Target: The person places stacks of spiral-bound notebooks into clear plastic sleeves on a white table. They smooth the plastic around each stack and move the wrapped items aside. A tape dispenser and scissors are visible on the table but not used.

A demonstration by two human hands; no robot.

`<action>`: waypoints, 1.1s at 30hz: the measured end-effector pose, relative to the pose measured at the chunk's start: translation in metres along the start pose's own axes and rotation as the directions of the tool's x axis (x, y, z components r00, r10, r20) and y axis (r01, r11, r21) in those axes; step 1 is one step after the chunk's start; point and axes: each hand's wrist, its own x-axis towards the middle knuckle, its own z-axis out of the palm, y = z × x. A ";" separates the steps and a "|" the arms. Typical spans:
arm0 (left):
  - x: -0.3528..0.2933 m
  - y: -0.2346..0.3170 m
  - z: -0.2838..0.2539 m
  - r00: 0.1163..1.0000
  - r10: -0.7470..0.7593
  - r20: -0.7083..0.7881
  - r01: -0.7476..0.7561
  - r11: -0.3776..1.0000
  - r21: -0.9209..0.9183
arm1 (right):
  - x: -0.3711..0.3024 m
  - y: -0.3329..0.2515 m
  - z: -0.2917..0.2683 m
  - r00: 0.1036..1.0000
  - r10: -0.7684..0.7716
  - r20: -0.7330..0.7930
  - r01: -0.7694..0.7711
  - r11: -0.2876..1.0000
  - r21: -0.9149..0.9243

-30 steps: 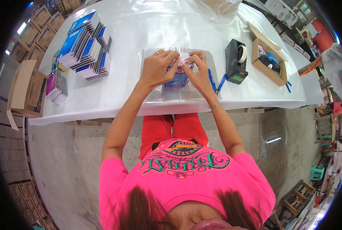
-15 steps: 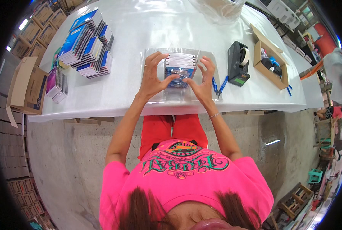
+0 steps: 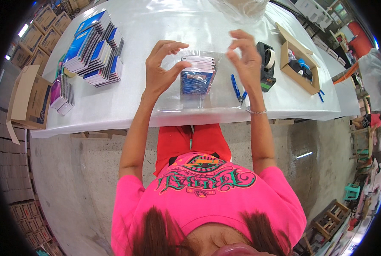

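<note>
A stack of spiral notebooks (image 3: 197, 81) with blue covers stands in front of me on a clear plastic sheet (image 3: 169, 100), which shines around it. My left hand (image 3: 162, 66) hovers at the stack's left edge, thumb and fingers apart in a curve, holding nothing. To the right of the stack my right hand (image 3: 245, 55) is raised, its fingers spread and slightly blurred, in front of the tape dispenser (image 3: 266, 70). Blue-handled cutters (image 3: 238, 90) lie between the stack and my right wrist, jaws toward the table edge.
Stacked blue spiral notebooks (image 3: 81, 47) and a smaller purple-covered pile (image 3: 61, 94) stand at the left, beside an open carton (image 3: 30, 98). At the right sits an open cardboard box (image 3: 299, 72) with small items. A clear plastic bag (image 3: 241, 8) lies at the far edge.
Both hands have come away from the notebook stack and moved apart. The right hand has travelled right and farther up, toward the tape dispenser; the left has shifted slightly left and up.
</note>
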 end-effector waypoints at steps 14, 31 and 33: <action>-0.043 -0.037 0.016 0.998 -0.018 0.053 0.014 0.998 0.067 | -0.079 0.026 0.053 0.975 0.208 -0.072 -0.203 0.976 0.077; 0.007 -0.014 0.018 0.898 -0.159 0.410 0.078 0.975 0.207 | -0.045 0.037 0.053 0.968 0.249 -0.012 -0.248 0.966 0.079; 0.009 -0.013 0.021 0.897 -0.115 0.427 -0.003 0.964 0.264 | -0.043 0.039 0.053 0.966 0.258 -0.012 -0.256 0.962 0.096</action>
